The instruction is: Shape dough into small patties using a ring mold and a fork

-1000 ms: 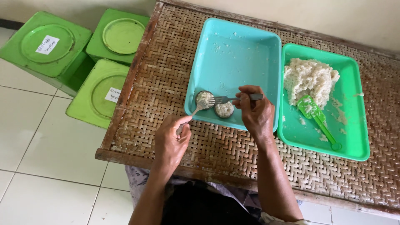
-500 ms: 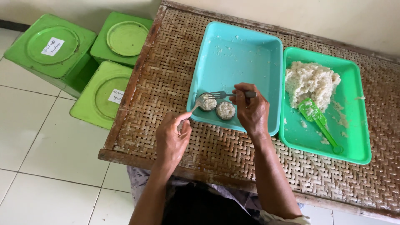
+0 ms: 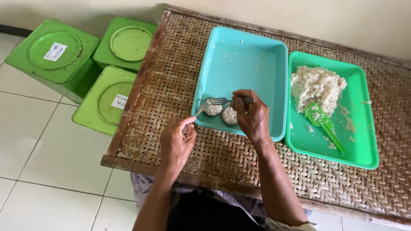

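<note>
- Right hand (image 3: 253, 116): over near edge of the rectangular turquoise plastic tray (image 3: 252, 55); fingers closed round handle of a metal fork (image 3: 222, 101), tines lying on the left of two small round moulds filled w/ white rice (image 3: 213, 109).
- Left hand (image 3: 177, 143): over woven rattan worktop (image 3: 171, 77), just outside tray's near-left corner; fingers pinched shut on end of a thin metal spoon-like utensil (image 3: 199, 111), its tip reaching to the left mould. Exact kind of utensil: cannot tell.
- Second small round rice-filled mould (image 3: 230, 115): beside the first, touching or nearly so, partly hidden by right hand. Both sit inside turquoise tray, near-left corner.
- Turquoise tray: a few rice grains scattered on its floor.
- Rectangular green plastic tray (image 3: 364, 107): just beside turquoise tray, on its right, edges touching or nearly so. Holds heap of white cooked rice (image 3: 317, 85) at far end; green plastic rice paddle (image 3: 325, 126) lies w/ blade against heap, handle pointing to near-right corner.
- Three square green plastic lidded containers (image 3: 55, 53): on white tiled floor (image 3: 38, 162), left of worktop, grouped close together.
</note>
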